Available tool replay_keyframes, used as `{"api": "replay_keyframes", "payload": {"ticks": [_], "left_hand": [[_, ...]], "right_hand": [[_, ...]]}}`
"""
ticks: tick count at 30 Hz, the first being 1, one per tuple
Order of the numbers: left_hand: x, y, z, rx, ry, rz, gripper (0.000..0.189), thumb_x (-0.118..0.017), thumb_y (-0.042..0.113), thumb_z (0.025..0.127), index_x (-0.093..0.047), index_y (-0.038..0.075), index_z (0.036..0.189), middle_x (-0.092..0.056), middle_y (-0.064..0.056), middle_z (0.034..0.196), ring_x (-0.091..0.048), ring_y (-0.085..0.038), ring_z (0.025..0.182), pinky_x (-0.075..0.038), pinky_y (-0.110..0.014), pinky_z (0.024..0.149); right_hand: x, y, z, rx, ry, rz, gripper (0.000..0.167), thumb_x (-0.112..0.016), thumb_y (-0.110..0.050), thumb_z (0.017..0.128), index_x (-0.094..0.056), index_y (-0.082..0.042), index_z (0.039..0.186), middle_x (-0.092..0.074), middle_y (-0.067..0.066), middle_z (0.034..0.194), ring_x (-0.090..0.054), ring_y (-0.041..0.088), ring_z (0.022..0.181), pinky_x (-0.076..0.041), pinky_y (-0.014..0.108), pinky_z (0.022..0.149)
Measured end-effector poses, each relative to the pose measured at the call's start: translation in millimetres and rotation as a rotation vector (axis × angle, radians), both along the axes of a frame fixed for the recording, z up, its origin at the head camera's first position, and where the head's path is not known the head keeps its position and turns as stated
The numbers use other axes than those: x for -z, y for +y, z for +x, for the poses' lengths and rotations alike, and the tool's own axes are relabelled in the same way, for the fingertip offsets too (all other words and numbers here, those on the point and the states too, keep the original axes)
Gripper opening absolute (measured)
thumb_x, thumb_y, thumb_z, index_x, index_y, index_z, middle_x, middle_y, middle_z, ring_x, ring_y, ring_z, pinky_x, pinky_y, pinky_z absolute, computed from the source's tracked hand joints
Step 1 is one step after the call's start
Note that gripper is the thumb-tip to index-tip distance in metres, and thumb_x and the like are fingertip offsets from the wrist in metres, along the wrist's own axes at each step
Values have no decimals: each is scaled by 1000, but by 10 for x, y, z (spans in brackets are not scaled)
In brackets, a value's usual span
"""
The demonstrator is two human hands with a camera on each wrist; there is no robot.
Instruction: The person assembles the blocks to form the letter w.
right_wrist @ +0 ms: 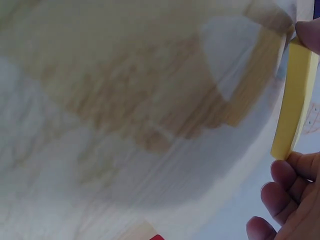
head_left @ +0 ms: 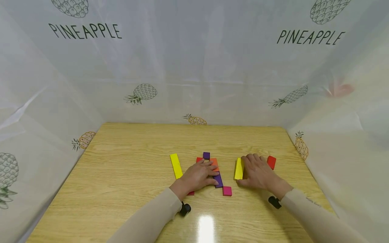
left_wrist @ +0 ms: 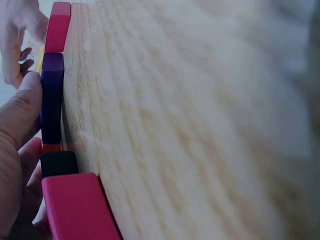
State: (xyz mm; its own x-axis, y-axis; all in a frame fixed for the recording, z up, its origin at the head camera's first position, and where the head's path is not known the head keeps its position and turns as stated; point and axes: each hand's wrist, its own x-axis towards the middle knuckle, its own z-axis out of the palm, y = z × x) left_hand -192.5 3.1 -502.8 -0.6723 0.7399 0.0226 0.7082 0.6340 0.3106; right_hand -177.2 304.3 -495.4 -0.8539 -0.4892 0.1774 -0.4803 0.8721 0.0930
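My left hand (head_left: 197,176) rests on a group of flat colored blocks, its fingers spread over them. Beneath its fingertips are an orange block (head_left: 214,163) and a purple block (head_left: 218,181), with part of a red block (head_left: 199,159) showing behind. In the left wrist view, the thumb touches the side of the purple block (left_wrist: 52,100). A long yellow block (head_left: 239,168) is pinched lengthwise by my right hand (head_left: 259,172). The right wrist view has the thumb at one end of this yellow block (right_wrist: 294,97) and a finger at the other. The left palm hides some pieces.
Another yellow block (head_left: 176,164) lies left of the group. A small purple cube (head_left: 206,155) sits behind it, a pink square (head_left: 227,191) in front, and a pink piece (head_left: 190,193) under the left wrist. A red block (head_left: 271,162) lies beyond the right hand. Plastic sheeting (head_left: 194,67) surrounds the wooden table (head_left: 127,175).
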Motion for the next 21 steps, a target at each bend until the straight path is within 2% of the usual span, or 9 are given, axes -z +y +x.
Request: {"api": "replay_keyframes", "payload": {"ticks": [5,10,17,21], "left_hand": [[-6,0,3,-1,0,-4,49,-65,51,101,-68,27,143,-58,5,155,-41,-20,155,-26,-43,132],[7,-1,1,0,-4,-1,48,-65,51,101,-68,27,143,-57,5,156,-41,-20,155,-26,-43,132],[7,3,-4,1,-8,7,49,-66,50,101,-68,25,143,-58,4,155,-41,-21,155,-25,-44,132],[5,2,-12,0,-11,13,49,-66,50,101,-69,24,143,-58,4,155,-40,-21,156,-24,-44,132]], "right_hand": [[26,-27,54,-22,-32,6,87,-77,-67,81,-61,3,129,-61,16,118,-58,34,105,-53,51,87],[39,-44,85,-10,-71,-6,87,-76,-68,82,-62,3,132,-61,15,120,-56,31,104,-51,50,86],[40,-14,110,19,-174,-95,89,-74,-68,84,-60,1,138,-60,15,126,-56,31,108,-50,52,91],[46,-17,111,-6,-173,-113,88,-73,-68,85,-60,2,137,-61,15,125,-56,31,109,-50,52,94]]}}
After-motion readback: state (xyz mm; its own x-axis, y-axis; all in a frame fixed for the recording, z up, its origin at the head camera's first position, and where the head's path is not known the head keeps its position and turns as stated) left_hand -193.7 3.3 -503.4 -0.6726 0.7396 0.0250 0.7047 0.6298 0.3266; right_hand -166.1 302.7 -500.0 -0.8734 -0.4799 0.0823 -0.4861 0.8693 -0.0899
